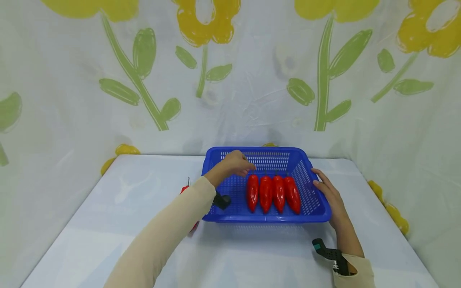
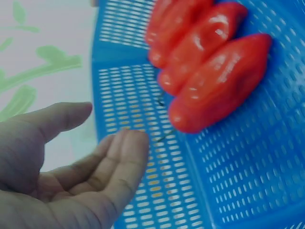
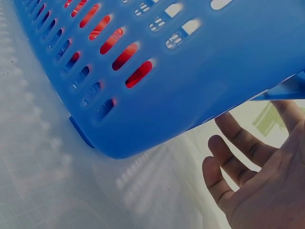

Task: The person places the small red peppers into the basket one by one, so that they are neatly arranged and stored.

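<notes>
We wear long, plain beige sleeves: left sleeve (image 1: 169,236) narrowing toward cuff (image 1: 207,192), right sleeve (image 1: 360,276) gaping beside black strap (image 1: 343,265), small white marks (image 1: 335,265). Right camera (image 1: 328,253) black, bent, teal patch (image 1: 317,247) near tip. Left camera (image 1: 222,201) dark, round-ended. Our left hand (image 1: 235,162), right hand (image 1: 331,200) bare.

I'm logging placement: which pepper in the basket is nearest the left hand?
The leftmost pepper inside, in head view; its three neighbours lie farther right.

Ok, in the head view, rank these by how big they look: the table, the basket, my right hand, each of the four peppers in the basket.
1. Table
2. Basket
3. Right hand
4. Peppers: all four look about alike, so I won't rank them among themselves.
</notes>
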### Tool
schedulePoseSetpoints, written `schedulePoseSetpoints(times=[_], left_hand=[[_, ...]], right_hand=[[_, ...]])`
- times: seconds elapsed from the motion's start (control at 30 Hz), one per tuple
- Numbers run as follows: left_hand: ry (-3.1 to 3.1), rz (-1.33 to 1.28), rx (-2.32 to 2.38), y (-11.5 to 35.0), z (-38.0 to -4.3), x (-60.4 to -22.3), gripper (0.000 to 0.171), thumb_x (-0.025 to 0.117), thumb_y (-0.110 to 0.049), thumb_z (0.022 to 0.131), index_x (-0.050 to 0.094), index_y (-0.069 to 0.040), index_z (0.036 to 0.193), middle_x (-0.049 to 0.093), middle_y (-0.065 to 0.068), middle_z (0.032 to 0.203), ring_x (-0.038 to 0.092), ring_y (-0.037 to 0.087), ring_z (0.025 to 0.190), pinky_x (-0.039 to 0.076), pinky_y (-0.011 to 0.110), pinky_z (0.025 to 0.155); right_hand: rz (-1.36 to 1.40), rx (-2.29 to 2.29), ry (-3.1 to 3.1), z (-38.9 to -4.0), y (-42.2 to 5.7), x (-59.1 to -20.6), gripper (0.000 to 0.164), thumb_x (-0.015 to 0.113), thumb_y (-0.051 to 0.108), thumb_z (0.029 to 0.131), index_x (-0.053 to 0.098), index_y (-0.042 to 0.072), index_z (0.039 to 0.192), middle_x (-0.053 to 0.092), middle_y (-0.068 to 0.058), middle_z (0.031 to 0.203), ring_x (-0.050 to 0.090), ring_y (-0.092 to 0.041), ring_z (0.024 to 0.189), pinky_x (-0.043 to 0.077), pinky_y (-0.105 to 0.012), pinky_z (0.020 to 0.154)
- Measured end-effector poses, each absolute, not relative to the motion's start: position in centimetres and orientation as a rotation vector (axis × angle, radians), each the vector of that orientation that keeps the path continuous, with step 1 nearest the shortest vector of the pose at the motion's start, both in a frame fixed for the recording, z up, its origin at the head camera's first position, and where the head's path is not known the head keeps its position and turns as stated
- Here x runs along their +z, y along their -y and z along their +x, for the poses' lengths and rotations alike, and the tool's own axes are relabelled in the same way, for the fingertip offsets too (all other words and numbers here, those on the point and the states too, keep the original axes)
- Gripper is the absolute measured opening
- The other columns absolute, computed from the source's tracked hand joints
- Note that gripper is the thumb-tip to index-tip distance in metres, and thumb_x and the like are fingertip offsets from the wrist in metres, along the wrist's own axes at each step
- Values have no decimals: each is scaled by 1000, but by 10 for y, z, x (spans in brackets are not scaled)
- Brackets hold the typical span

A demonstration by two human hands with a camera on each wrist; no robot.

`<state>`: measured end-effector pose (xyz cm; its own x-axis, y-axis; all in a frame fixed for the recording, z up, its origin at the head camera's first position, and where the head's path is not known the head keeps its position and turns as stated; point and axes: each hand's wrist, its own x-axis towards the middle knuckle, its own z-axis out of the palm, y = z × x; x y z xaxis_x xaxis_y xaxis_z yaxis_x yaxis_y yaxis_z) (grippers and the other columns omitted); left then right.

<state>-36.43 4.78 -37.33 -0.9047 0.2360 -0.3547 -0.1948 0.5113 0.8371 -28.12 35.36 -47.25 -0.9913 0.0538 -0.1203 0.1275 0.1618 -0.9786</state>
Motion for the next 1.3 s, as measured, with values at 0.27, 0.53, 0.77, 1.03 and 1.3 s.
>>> schedulePoseSetpoints(times=[0.27, 0.53, 0.77, 1.03, 1.3], left_hand=[[-2131, 218, 1702, -5, -353, -365, 33, 66, -10, 96, 62, 8, 123, 65, 19, 120, 67, 30, 106, 57, 35, 90], [-2148, 273, 1895, 50, -335, -369, 35, 63, -16, 99, 59, 7, 126, 61, 23, 123, 66, 28, 106, 50, 41, 101], [-2212, 177, 1960, 86, -320, -378, 43, 63, -21, 100, 55, 6, 133, 62, 20, 127, 61, 35, 117, 49, 38, 102], [-2272, 101, 2036, 109, -304, -397, 43, 66, -25, 98, 58, 1, 131, 64, 19, 124, 66, 30, 109, 51, 37, 100], [-2367, -23, 2049, 127, -283, -422, 46, 67, -30, 97, 57, -4, 134, 64, 16, 126, 67, 26, 109, 48, 41, 102]], right_hand=[[184, -1979, -2350, -280, -354, -471, 60, 45, 54, 101, 25, 43, 157, 24, -18, 161, 38, -44, 136, 59, -34, 82], [177, -1951, -2386, -278, -358, -467, 59, 43, 55, 102, 25, 45, 157, 20, -20, 162, 37, -45, 135, 60, -32, 79], [150, -1945, -2367, -277, -354, -469, 59, 43, 54, 102, 23, 46, 157, 18, -21, 162, 39, -43, 133, 59, -33, 80], [146, -1957, -2360, -280, -350, -471, 59, 41, 53, 103, 21, 44, 158, 18, -20, 163, 37, -44, 135, 59, -33, 82], [178, -1951, -2354, -277, -353, -473, 60, 41, 52, 104, 20, 40, 159, 17, -19, 163, 36, -43, 135, 59, -33, 82]])
